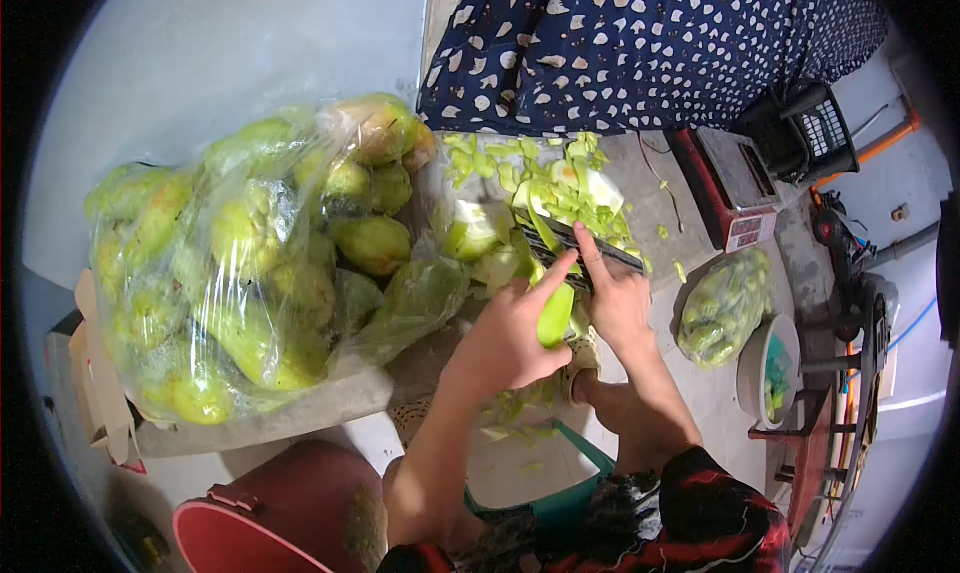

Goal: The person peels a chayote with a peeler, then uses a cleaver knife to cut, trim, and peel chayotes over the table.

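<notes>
Close together near the centre, my two hands work over a green fruit. My left hand (510, 335) is wrapped round the green fruit (556, 315), its index finger stretched along the top. In my right hand (617, 303) is a dark flat tool (610, 257), its index finger pointing along it; the tool touches the fruit's upper end. Pale green peelings (540, 188) lie heaped just beyond the hands, with partly peeled pale fruit among them.
Large clear plastic bags of green fruit (240, 263) fill the ledge's left side. A red bucket (290, 508) stands below. To the right are a scale (735, 178), a black basket (810, 133), a bag of green pieces (725, 308) and a white bowl (748, 373).
</notes>
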Demonstrator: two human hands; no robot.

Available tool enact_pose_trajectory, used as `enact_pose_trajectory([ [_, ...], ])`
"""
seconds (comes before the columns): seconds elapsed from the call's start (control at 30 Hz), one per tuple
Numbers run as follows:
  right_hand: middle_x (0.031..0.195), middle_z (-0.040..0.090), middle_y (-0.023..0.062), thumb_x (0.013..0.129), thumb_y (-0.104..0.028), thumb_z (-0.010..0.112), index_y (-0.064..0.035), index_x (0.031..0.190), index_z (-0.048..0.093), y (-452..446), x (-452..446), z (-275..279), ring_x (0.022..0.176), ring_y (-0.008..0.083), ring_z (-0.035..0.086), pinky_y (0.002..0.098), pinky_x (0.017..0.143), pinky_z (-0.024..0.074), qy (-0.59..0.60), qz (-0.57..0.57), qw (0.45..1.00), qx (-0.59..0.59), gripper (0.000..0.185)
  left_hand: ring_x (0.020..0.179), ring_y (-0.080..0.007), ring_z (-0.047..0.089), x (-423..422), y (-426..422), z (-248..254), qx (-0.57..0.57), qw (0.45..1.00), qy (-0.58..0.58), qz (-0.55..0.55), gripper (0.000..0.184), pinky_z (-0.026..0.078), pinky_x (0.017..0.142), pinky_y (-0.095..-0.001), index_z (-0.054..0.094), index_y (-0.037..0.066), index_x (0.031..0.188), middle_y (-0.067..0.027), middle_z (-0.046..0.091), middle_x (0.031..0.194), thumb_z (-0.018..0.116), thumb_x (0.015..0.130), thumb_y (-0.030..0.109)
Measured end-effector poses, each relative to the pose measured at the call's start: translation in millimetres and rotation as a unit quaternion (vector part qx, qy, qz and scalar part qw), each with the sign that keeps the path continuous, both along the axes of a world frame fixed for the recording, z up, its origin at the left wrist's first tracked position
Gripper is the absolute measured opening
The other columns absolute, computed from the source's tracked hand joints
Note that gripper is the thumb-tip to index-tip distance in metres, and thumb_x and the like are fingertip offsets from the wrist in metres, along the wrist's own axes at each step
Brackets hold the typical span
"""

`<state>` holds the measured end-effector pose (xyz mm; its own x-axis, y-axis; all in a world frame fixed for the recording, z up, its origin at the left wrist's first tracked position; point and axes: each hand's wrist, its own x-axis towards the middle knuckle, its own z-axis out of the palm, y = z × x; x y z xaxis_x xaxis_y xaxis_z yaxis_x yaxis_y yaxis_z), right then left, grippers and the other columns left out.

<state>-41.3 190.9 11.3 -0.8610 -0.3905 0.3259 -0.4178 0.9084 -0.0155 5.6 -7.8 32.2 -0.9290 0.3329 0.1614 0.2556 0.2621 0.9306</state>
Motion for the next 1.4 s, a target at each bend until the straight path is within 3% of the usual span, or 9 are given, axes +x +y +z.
enact_pose_trajectory([
  [0.5,0.073,0.064,0.008,0.063,-0.006,0.069,-0.0235,0.14,0.046,38,14,4,0.06,0.0283,0.063,0.041,0.057,0.0521,-0.02,-0.065,0.997,0.048,0.083,0.1,-0.0471,0.057,-11,1,-22,-0.199,0.97,0.006,0.141,0.097,0.049,0.089,-0.0446,0.03,0.019,0.148,-0.0312,0.057,0.106,0.075,0.063,0.012],
  [0.63,0.083,0.067,0.0161,0.068,-0.001,0.065,-0.0167,0.131,0.053,43,14,14,0.066,0.0359,0.064,0.0423,0.061,0.0525,-0.03,-0.081,0.992,-0.094,0.066,0.099,-0.0353,0.061,-18,4,-34,0.066,0.986,-0.053,0.141,0.08,0.052,0.082,-0.0381,0.034,0.004,0.143,-0.0231,0.058,0.117,0.07,0.072,0.013],
  [0.7,0.086,0.067,0.0176,0.067,0.002,0.061,-0.0109,0.126,0.055,46,18,6,0.068,0.0357,0.065,0.04,0.062,0.0528,-0.017,-0.032,0.976,-0.216,0.061,0.101,-0.0333,0.061,-23,16,-29,0.416,0.849,-0.278,0.168,0.068,0.052,0.083,-0.0395,0.036,0.005,0.142,-0.02,0.058,0.118,0.062,0.08,0.016],
  [0.77,0.078,0.064,0.0156,0.07,0.004,0.059,-0.0089,0.122,0.056,37,20,3,0.063,0.0316,0.064,0.0358,0.06,0.0508,0.004,0.0,0.97,-0.242,0.054,0.103,-0.0321,0.06,-25,19,-26,0.519,0.777,-0.316,0.165,0.055,0.051,0.087,-0.0415,0.043,0.004,0.136,-0.018,0.058,0.12,0.056,0.085,0.02],
  [0.83,0.07,0.062,0.0134,0.072,0.006,0.057,-0.0038,0.115,0.059,32,24,-5,0.059,0.0242,0.064,0.0303,0.057,0.0488,0.02,0.05,0.965,-0.255,0.044,0.104,-0.031,0.06,-27,21,-41,0.714,0.576,-0.383,0.108,0.047,0.048,0.091,-0.0434,0.05,0.002,0.127,-0.0181,0.058,0.119,0.055,0.086,0.023],
  [1.0,0.074,0.066,0.0122,0.071,0.002,0.067,0.0038,0.109,0.061,6,29,-2,0.06,0.026,0.064,0.0318,0.056,0.05,0.12,0.244,0.933,-0.238,0.038,0.1,-0.0242,0.059,-23,21,-47,0.734,0.58,-0.328,0.132,0.037,0.047,0.091,-0.0394,0.054,0.006,0.116,-0.0077,0.06,0.106,0.061,0.087,0.026],
  [1.1,0.076,0.067,0.0129,0.069,-0.004,0.071,0.0059,0.106,0.061,5,34,-7,0.061,0.026,0.065,0.0332,0.055,0.0506,0.091,0.263,0.941,-0.19,0.039,0.098,-0.0229,0.059,-21,23,-49,0.704,0.591,-0.347,0.188,0.035,0.047,0.09,-0.0398,0.054,0.007,0.114,-0.0067,0.06,0.103,0.062,0.086,0.027],
  [1.13,0.058,0.044,0.0044,0.063,-0.008,0.066,0.003,0.113,0.061,-1,30,-13,0.046,0.0197,0.045,0.0333,0.044,0.0359,0.126,0.289,0.925,-0.211,0.051,0.093,-0.022,0.061,-21,24,-49,0.699,0.595,-0.346,0.196,0.035,0.049,0.085,-0.0387,0.054,0.007,0.112,-0.0075,0.06,0.1,0.063,0.086,0.028],
  [1.4,0.059,0.044,0.0034,0.058,-0.004,0.062,0.0027,0.112,0.062,-15,37,-2,0.047,0.0192,0.045,0.0324,0.044,0.0345,0.124,0.301,0.926,-0.194,0.054,0.085,-0.0211,0.063,-18,26,-45,0.68,0.652,-0.291,0.167,0.036,0.052,0.079,-0.0356,0.056,0.006,0.111,-0.0092,0.062,0.097,0.058,0.088,0.033],
])
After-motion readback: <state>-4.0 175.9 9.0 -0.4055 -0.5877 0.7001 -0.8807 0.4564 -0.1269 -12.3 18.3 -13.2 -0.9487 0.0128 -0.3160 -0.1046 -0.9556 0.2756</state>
